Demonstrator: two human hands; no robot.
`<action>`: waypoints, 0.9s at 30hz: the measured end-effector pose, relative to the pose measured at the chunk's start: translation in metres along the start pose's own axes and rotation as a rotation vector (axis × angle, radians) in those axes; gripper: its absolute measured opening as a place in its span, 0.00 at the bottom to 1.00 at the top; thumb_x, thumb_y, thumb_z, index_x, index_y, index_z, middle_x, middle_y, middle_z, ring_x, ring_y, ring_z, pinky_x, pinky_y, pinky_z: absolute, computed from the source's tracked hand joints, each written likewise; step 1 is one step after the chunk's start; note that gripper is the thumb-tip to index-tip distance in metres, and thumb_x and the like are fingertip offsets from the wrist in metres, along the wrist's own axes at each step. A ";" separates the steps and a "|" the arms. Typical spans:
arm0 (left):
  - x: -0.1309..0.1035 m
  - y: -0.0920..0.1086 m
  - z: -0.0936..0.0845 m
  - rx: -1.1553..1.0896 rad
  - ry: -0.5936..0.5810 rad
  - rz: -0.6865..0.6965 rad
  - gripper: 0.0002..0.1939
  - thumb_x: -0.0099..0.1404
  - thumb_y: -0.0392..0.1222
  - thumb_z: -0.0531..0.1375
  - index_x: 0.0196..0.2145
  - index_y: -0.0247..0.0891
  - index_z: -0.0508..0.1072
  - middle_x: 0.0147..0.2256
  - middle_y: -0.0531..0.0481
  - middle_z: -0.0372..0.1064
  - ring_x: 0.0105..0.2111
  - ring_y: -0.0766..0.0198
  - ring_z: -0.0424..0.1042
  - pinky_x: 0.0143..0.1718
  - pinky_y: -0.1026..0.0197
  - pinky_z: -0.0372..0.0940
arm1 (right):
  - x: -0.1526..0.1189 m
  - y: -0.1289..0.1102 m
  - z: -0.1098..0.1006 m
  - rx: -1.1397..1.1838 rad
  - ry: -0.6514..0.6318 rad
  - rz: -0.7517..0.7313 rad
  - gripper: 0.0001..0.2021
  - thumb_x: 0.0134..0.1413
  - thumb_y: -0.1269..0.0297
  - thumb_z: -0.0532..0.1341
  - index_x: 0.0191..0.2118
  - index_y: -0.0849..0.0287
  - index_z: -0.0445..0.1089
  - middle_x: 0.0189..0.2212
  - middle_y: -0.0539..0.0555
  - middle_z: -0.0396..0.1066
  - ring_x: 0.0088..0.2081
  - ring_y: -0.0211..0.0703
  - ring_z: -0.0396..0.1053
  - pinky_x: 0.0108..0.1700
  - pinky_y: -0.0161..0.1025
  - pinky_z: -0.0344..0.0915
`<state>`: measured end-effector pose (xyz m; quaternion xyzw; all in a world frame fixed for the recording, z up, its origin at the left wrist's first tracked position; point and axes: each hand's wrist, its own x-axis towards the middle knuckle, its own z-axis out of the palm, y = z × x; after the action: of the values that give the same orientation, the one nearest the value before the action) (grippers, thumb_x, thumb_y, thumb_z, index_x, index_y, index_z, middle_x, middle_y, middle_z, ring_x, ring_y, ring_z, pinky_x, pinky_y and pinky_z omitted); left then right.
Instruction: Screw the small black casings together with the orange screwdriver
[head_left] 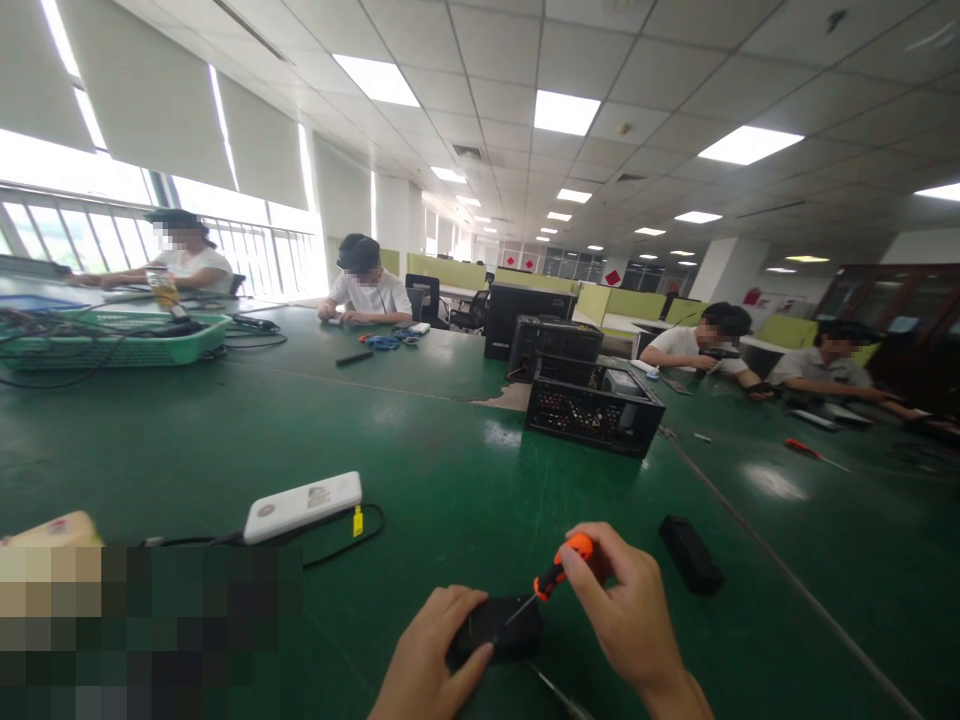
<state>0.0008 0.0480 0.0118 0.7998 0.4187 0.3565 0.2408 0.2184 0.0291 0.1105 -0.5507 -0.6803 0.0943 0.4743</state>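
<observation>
My right hand (626, 600) grips an orange and black screwdriver (556, 572) by its handle. The screwdriver slants down to the left, and its tip meets the top of a small black box (506, 640). Fingers and thumb of my left hand (442, 640) are closed around the left end of that box on the table. Beneath the box, toward the near edge of the view, lies a thin metal shaft (551, 685), perhaps of another tool, partly out of view. Right of my right hand rests a second black block (691, 555).
On the green table (420, 450) stand open black computer cases (592, 405). A white device (304, 507) with a cable lies at left. Farther off are a green basket (150, 345) of cables and a red screwdriver (806, 449). Several people sit around the table's far sides.
</observation>
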 end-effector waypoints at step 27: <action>0.001 -0.003 0.003 -0.007 -0.003 0.009 0.17 0.60 0.36 0.61 0.48 0.41 0.72 0.45 0.45 0.73 0.43 0.55 0.72 0.47 0.56 0.68 | -0.007 -0.024 -0.005 0.079 -0.357 -0.288 0.20 0.55 0.73 0.56 0.53 0.56 0.67 0.37 0.52 0.73 0.32 0.37 0.69 0.37 0.32 0.65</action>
<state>0.0019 0.0501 0.0076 0.8013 0.4136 0.3578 0.2427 0.2055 0.0121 0.1245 -0.4035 -0.8209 0.1477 0.3762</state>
